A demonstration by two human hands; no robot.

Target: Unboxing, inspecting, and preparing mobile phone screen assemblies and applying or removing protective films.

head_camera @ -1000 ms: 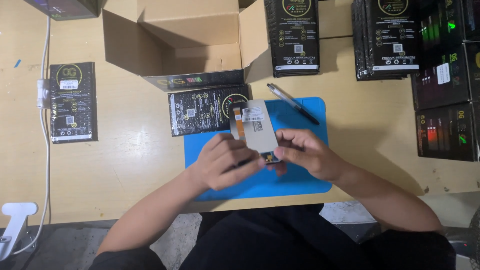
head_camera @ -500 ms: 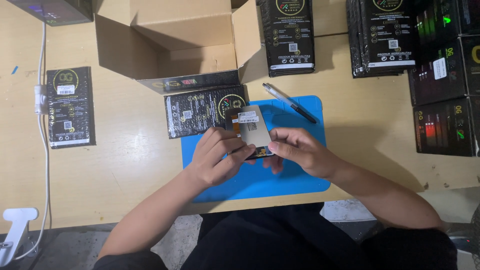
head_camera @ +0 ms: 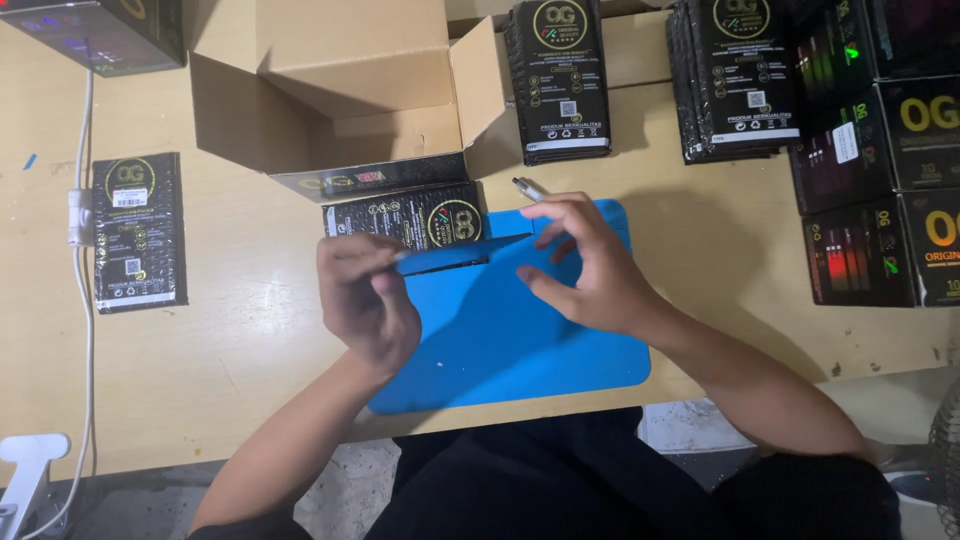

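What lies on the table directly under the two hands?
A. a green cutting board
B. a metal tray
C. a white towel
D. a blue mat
D: the left hand and the right hand are both above a blue mat that lies on the wooden table, in front of an open cardboard box.

mat (head_camera: 520,330): plain bright blue
pouches (head_camera: 558,80): black with gold emblems and white label patches
cardboard box (head_camera: 340,90): plain brown
table (head_camera: 240,340): pale wood tone
cable (head_camera: 84,250): white
boxes at right (head_camera: 880,200): black with gold, red and green markings
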